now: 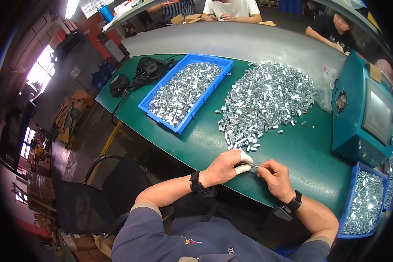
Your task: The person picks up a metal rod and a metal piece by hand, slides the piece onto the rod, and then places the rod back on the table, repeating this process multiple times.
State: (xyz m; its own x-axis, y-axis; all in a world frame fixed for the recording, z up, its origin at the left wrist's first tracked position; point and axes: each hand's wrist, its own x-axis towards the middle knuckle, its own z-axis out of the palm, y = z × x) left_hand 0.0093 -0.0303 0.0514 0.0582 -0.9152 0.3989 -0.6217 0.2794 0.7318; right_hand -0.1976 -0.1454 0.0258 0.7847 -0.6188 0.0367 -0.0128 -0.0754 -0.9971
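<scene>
My left hand (228, 167), with white covers on its thumb and a finger, is closed in a pinch at the near edge of the green table (196, 146). Opposite it, my right hand (275, 178) pinches thumb against fingers. A thin metal rod (255, 166) spans the short gap between the two sets of fingertips. Whether a small part sits on the rod inside my left fingers is hidden. Just beyond my hands spreads a large heap of silvery hexagonal metal sleeves (266, 100), some with holes showing in their ends.
A blue tray (192, 120) of similar metal pieces lies left of the heap. At right stands a teal machine (358, 109) with a screen; below it is another filled blue bin (346, 218). A black bag (148, 70) lies far left, a black chair (113, 187) nearer. People sit across.
</scene>
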